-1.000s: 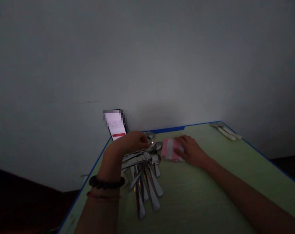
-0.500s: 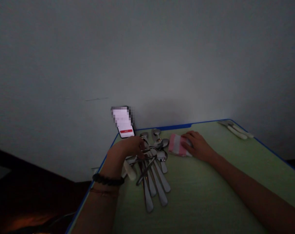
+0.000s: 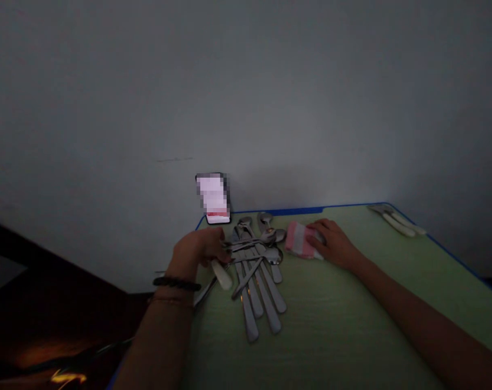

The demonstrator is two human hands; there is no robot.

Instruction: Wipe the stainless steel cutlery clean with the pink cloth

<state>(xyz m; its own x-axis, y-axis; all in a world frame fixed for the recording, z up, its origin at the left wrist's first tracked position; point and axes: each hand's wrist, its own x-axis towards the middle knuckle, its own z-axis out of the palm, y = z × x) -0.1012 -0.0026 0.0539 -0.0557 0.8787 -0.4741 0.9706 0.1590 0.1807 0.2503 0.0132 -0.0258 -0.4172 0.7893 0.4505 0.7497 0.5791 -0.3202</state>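
Observation:
A pile of metal cutlery lies on the table, with several spoons, handles and forks crossing one another. At its left edge is my left hand, fingers curled and closed; what they hold is hidden. A white handle sticks out just below those fingers. To the right of the pile, a folded pink-and-white striped cloth rests on the tabletop. My right hand grips the cloth's right side, thumb and fingers over it.
The light green table has a blue edge and stands against a grey wall. A lit phone leans on the wall behind the pile. White-handled cutlery lies at the far right corner.
My left hand has drawn back leftward from the pile's middle to its left edge, uncovering more cutlery. The right hand stays on the cloth. The view has shifted slightly.

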